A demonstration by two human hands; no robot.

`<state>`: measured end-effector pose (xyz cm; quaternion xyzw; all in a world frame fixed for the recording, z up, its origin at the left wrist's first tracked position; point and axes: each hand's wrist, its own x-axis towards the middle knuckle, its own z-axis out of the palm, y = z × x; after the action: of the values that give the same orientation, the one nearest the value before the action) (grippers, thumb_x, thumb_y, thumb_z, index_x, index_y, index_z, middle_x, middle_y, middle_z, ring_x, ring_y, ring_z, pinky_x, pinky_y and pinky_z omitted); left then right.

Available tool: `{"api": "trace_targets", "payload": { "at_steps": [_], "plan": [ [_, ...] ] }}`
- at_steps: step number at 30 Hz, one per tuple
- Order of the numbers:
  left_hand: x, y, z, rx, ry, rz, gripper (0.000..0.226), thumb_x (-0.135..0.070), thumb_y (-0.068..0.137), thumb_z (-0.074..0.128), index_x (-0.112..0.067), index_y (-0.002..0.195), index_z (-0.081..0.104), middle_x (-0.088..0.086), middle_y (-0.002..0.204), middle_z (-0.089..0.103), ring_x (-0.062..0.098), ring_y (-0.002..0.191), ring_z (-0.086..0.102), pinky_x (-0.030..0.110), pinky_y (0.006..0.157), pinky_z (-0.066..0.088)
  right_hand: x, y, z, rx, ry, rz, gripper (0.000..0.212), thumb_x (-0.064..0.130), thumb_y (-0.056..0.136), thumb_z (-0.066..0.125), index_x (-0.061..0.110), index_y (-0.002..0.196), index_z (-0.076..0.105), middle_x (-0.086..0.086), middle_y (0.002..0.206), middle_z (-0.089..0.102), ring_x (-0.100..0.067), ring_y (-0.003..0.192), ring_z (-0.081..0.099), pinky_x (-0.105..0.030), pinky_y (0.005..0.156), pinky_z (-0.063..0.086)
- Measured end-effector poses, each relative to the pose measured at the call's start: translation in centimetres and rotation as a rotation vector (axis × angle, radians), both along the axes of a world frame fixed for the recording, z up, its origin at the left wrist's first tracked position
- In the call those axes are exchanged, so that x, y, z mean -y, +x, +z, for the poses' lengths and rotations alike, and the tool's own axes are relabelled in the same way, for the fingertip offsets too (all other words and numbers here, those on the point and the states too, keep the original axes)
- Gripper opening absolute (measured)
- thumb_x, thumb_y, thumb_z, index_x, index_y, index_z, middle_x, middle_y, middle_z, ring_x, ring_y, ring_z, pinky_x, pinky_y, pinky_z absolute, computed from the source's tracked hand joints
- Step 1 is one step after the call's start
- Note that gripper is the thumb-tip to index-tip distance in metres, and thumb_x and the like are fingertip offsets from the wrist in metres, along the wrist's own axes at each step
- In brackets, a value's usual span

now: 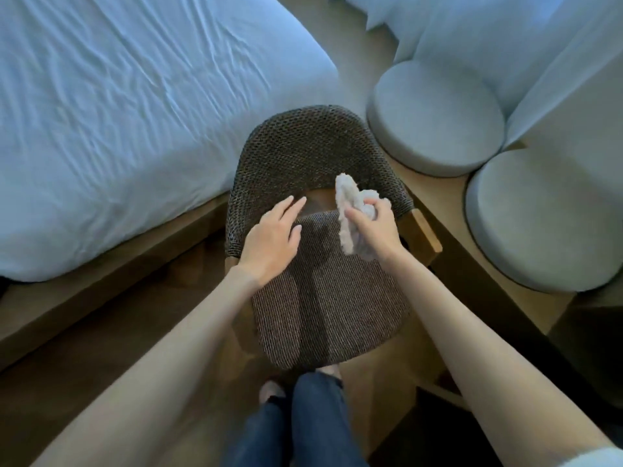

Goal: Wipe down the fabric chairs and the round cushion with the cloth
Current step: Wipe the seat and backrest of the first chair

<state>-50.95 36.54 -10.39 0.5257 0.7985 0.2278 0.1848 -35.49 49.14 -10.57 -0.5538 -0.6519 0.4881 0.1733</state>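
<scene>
A brown woven fabric chair [323, 298] stands right below me, its curved backrest [303, 146] on the far side. My right hand [374, 227] grips a fluffy white cloth [347, 210] above the back right of the seat, one end sticking up and the other hanging down. My left hand [273, 241] lies flat with straight fingers on the seat's back left, near the gap under the backrest. Two round pale grey cushions sit to the right, one farther [435, 119] and one nearer [542, 220].
A bed with a wrinkled white sheet [135, 112] on a wooden frame [101, 291] fills the left. The cushions rest on a wooden bench [472, 251] at the right. My legs in jeans [303, 426] stand just before the chair on the wooden floor.
</scene>
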Motion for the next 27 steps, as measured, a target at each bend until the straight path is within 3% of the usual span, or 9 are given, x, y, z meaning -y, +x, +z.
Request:
{"api": "trace_targets", "payload": {
  "at_steps": [5, 10, 16, 18, 20, 23, 27],
  "plan": [
    [-2.1, -2.7, -0.5, 0.011, 0.024, 0.122, 0.058, -0.024, 0.100, 0.045, -0.027, 0.153, 0.021, -0.001, 0.161, 0.008, 0.021, 0.146, 0.017, 0.038, 0.113, 0.028, -3.7, -3.6, 1.5, -0.039, 0.260, 0.032, 0.029, 0.038, 0.081, 0.073, 0.027, 0.102, 0.057, -0.004, 0.117, 0.050, -0.019, 0.112, 0.046, -0.041, 0.103, 0.039],
    [-4.7, -6.3, -4.5, 0.007, -0.039, 0.250, 0.066, -0.024, 0.099, 0.048, -0.024, 0.154, 0.013, 0.006, 0.162, 0.000, 0.029, 0.147, 0.012, 0.042, 0.116, 0.024, -9.1, -9.8, -0.2, -0.074, 0.406, 0.118, 0.034, 0.040, 0.078, 0.074, 0.024, 0.105, 0.061, -0.001, 0.114, 0.045, -0.024, 0.115, 0.045, -0.046, 0.106, 0.036],
    [-7.2, -9.7, -9.6, 0.067, -0.171, 0.425, 0.076, -0.033, 0.099, 0.047, -0.032, 0.153, -0.008, 0.004, 0.161, -0.014, 0.031, 0.148, 0.002, 0.050, 0.115, 0.025, -14.4, -16.3, -4.0, -0.081, 0.538, 0.177, 0.035, 0.040, 0.075, 0.078, 0.021, 0.102, 0.065, -0.005, 0.118, 0.044, -0.025, 0.118, 0.042, -0.047, 0.106, 0.034],
    [-7.6, -10.4, -11.2, 0.090, -0.176, 0.466, 0.079, -0.034, 0.099, 0.047, -0.032, 0.152, -0.011, 0.008, 0.160, -0.015, 0.033, 0.147, 0.003, 0.051, 0.114, 0.025, -15.1, -17.8, -5.9, -0.074, 0.585, 0.174, 0.033, 0.040, 0.076, 0.078, 0.021, 0.100, 0.066, -0.005, 0.117, 0.046, -0.024, 0.118, 0.042, -0.037, 0.103, 0.029],
    [-7.9, -11.0, -12.8, 0.129, -0.137, 0.509, 0.078, -0.033, 0.099, 0.046, -0.033, 0.151, -0.013, 0.010, 0.161, -0.009, 0.036, 0.145, 0.012, 0.052, 0.111, 0.028, -15.4, -18.8, -7.8, -0.091, 0.634, 0.117, 0.033, 0.037, 0.075, 0.079, 0.017, 0.098, 0.068, -0.008, 0.116, 0.049, -0.026, 0.115, 0.043, -0.024, 0.091, 0.025],
    [-7.8, -11.4, -15.1, 0.086, -0.014, 0.523, 0.074, -0.031, 0.101, 0.043, -0.037, 0.151, -0.011, 0.014, 0.156, 0.019, 0.041, 0.130, 0.037, 0.052, 0.101, 0.036, -15.0, -19.2, -10.6, -0.174, 0.730, 0.010, 0.030, 0.029, 0.072, 0.080, 0.012, 0.095, 0.069, -0.012, 0.111, 0.053, -0.028, 0.110, 0.047, -0.024, 0.089, 0.029],
    [-6.6, -11.6, -17.5, 0.028, 0.101, 0.489, 0.070, -0.041, 0.099, 0.040, -0.043, 0.149, -0.010, 0.013, 0.140, 0.039, 0.034, 0.114, 0.048, 0.044, 0.082, 0.044, -14.2, -19.1, -14.0, -0.255, 0.821, -0.069, 0.028, 0.024, 0.072, 0.076, 0.005, 0.091, 0.068, -0.017, 0.105, 0.055, -0.029, 0.104, 0.052, -0.020, 0.088, 0.037]
  ]
}}
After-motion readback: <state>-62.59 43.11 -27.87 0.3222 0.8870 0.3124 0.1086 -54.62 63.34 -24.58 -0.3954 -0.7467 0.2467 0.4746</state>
